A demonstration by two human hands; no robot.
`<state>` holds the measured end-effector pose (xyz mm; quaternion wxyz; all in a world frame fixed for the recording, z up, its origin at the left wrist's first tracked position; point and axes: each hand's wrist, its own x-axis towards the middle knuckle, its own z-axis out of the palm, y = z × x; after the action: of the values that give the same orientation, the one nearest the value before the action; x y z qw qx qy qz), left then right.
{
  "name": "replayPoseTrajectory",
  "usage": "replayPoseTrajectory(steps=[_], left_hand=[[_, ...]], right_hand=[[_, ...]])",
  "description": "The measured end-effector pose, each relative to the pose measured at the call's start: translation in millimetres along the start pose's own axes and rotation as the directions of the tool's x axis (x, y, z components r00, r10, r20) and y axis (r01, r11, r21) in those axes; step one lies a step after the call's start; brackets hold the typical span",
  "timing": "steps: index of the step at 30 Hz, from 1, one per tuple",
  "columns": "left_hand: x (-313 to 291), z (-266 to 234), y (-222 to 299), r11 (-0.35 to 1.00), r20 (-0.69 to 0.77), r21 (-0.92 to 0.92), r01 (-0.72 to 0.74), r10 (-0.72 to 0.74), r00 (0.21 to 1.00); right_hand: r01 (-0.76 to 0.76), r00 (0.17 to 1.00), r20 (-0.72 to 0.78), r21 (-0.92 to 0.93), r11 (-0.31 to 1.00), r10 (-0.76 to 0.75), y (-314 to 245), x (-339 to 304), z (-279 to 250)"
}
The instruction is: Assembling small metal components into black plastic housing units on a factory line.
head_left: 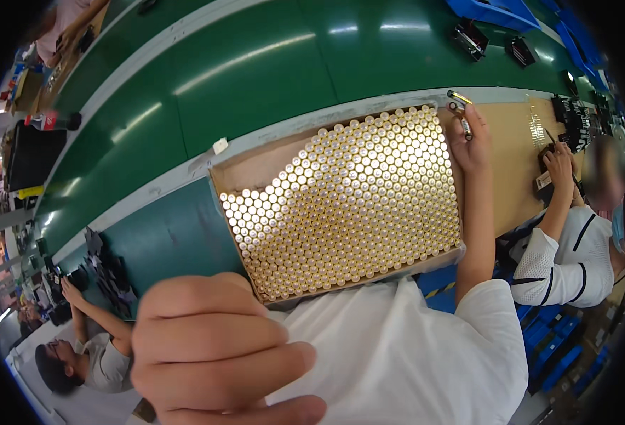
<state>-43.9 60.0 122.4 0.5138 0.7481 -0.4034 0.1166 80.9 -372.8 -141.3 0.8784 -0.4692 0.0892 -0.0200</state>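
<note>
Glossy green tabletop [249, 85], cardboard box [256, 160] of metallic cylinders [348, 205], left hand [210, 347] curled closed, right hand [474, 142] gripping batteries [466, 129]

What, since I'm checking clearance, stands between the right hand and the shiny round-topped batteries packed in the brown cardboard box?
Only the thin right wall of the cardboard box appears between the right hand, beside that end, and the packed batteries; nothing visible covers their tops there.

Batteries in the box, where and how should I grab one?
Likely by the upper sides of a battery bordering the bare far-left corner of the box, coming from that gap: the batteries stand upright, packed tightly, so a side is free there.
</note>
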Motion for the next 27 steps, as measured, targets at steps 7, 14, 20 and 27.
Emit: replayPoseTrajectory(steps=[7,14,20,27], left_hand=[[16.5,-21.7,2.3,0.946,-0.059,0.305,0.105,-0.091,0.994],[18.7,-28.9,-29.6,0.980,-0.030,0.162,0.118,-0.115,0.993],[14.4,-38.1,-47.2,0.993,0.008,0.048,0.108,-0.108,0.994],[18.6,-51.4,-65.1,0.995,0.047,-0.066,0.068,-0.065,0.997]], right_hand=[[0.042,0.998,0.046,-0.081,0.996,-0.038,3.8,-6.7,8.8],[0.035,0.998,0.060,-0.082,0.996,-0.030,-4.8,-3.9,-3.9],[0.033,0.999,0.032,-0.116,0.993,-0.029,-6.9,-4.5,5.1],[0.015,1.000,0.028,-0.126,0.992,-0.011,-5.9,-8.3,5.6]])
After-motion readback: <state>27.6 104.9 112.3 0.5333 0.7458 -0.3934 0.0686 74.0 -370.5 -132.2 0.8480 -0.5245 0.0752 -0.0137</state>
